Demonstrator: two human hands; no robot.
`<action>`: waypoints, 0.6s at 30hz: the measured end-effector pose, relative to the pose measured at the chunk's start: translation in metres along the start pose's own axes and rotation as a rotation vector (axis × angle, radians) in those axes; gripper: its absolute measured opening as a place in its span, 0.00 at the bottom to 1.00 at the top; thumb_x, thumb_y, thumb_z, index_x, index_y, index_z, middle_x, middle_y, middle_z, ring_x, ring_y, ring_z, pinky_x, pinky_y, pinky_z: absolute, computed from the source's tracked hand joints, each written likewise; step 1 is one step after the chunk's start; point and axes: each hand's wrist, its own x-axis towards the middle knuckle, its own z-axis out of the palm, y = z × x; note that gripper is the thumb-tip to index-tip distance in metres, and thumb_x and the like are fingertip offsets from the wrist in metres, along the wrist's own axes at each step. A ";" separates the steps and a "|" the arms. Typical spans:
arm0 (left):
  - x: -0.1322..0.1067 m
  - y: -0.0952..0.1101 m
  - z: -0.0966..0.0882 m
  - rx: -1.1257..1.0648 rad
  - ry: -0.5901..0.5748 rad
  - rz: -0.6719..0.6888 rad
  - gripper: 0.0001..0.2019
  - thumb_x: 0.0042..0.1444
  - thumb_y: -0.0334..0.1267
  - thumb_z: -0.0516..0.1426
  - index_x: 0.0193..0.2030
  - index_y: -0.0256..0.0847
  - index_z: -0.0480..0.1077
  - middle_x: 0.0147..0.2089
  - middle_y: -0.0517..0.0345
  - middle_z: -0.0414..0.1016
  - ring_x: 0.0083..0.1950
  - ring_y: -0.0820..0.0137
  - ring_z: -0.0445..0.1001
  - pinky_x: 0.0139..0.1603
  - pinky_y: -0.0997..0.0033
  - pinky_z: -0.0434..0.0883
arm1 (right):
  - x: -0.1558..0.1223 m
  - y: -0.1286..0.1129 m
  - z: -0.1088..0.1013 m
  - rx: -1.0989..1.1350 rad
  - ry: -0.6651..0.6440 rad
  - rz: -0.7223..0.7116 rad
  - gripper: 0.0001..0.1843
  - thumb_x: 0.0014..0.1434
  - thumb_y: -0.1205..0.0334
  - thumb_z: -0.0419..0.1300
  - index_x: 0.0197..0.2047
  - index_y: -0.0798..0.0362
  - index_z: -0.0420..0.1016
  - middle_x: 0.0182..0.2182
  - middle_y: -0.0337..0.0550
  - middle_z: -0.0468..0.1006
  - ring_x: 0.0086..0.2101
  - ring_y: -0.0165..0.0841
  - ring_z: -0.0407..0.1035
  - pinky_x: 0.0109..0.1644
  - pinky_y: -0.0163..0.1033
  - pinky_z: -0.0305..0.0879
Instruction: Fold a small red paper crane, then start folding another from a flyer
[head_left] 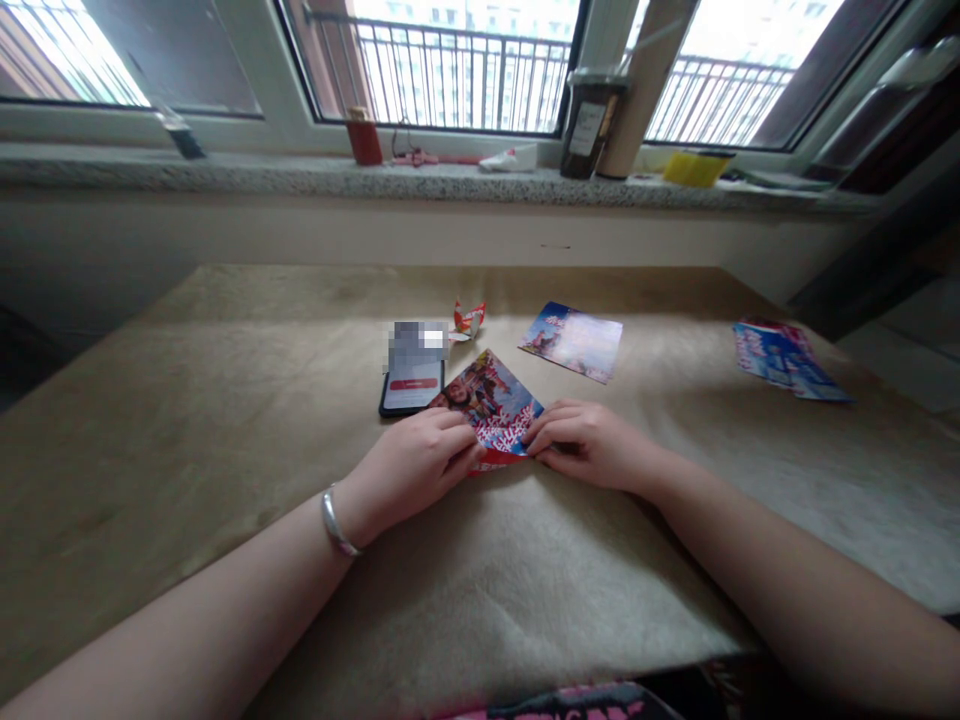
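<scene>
A glossy printed sheet of paper (pixel 499 400) lies on the table between my hands, one corner pointing away from me. Its near edge shows a red folded strip. My left hand (pixel 427 455) rests on the sheet's left side, fingers bent and pressed down at the near edge. At the right corner, the thumb and fingers of my right hand (pixel 585 440) pinch the paper. A phone (pixel 412 395) with a lit, partly blurred screen lies just beyond my left hand. Behind the sheet stands a small red and white folded paper piece (pixel 469 320).
Another printed sheet (pixel 574 340) lies flat beyond my right hand. Several blue printed papers (pixel 787 360) are stacked at the table's right. On the stone windowsill (pixel 300 175) stand a red container (pixel 364 140), a dark jar (pixel 591 125) and a yellow item (pixel 697 168).
</scene>
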 end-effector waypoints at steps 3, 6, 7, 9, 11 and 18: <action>-0.001 -0.003 0.002 0.017 0.003 -0.072 0.12 0.63 0.35 0.49 0.30 0.37 0.69 0.33 0.55 0.71 0.36 0.70 0.68 0.38 0.70 0.67 | 0.000 0.000 0.000 -0.009 0.019 0.032 0.08 0.55 0.71 0.57 0.36 0.52 0.76 0.34 0.43 0.79 0.36 0.32 0.72 0.43 0.38 0.68; -0.001 -0.003 0.002 0.038 -0.014 -0.089 0.10 0.61 0.35 0.51 0.30 0.37 0.68 0.34 0.55 0.70 0.37 0.68 0.68 0.40 0.69 0.68 | 0.001 -0.001 0.000 -0.017 0.029 0.054 0.08 0.56 0.71 0.57 0.37 0.51 0.76 0.33 0.42 0.79 0.35 0.32 0.72 0.42 0.38 0.68; -0.001 -0.003 0.001 0.044 -0.017 -0.085 0.10 0.61 0.35 0.52 0.29 0.36 0.68 0.34 0.55 0.70 0.37 0.68 0.68 0.41 0.68 0.68 | 0.001 -0.001 0.001 -0.021 0.027 0.055 0.08 0.56 0.71 0.57 0.37 0.51 0.76 0.33 0.42 0.79 0.36 0.32 0.72 0.42 0.38 0.67; 0.000 -0.002 0.000 0.057 -0.015 -0.081 0.09 0.60 0.35 0.53 0.29 0.36 0.68 0.34 0.54 0.70 0.37 0.68 0.68 0.41 0.68 0.69 | 0.002 -0.001 0.001 -0.033 0.023 0.061 0.09 0.56 0.71 0.57 0.37 0.51 0.76 0.34 0.42 0.79 0.36 0.32 0.71 0.42 0.38 0.67; 0.001 -0.001 0.000 0.070 -0.014 -0.087 0.10 0.60 0.35 0.53 0.29 0.36 0.69 0.34 0.54 0.70 0.36 0.68 0.68 0.41 0.68 0.69 | 0.002 -0.001 0.002 -0.050 0.032 0.068 0.09 0.55 0.70 0.58 0.39 0.51 0.76 0.35 0.42 0.79 0.37 0.32 0.71 0.43 0.38 0.67; 0.001 -0.002 0.001 0.172 -0.032 -0.079 0.11 0.61 0.34 0.51 0.29 0.35 0.68 0.33 0.53 0.69 0.36 0.68 0.68 0.41 0.66 0.70 | 0.001 0.000 0.004 -0.070 0.090 0.122 0.11 0.54 0.73 0.56 0.39 0.52 0.75 0.36 0.43 0.78 0.37 0.32 0.71 0.42 0.37 0.67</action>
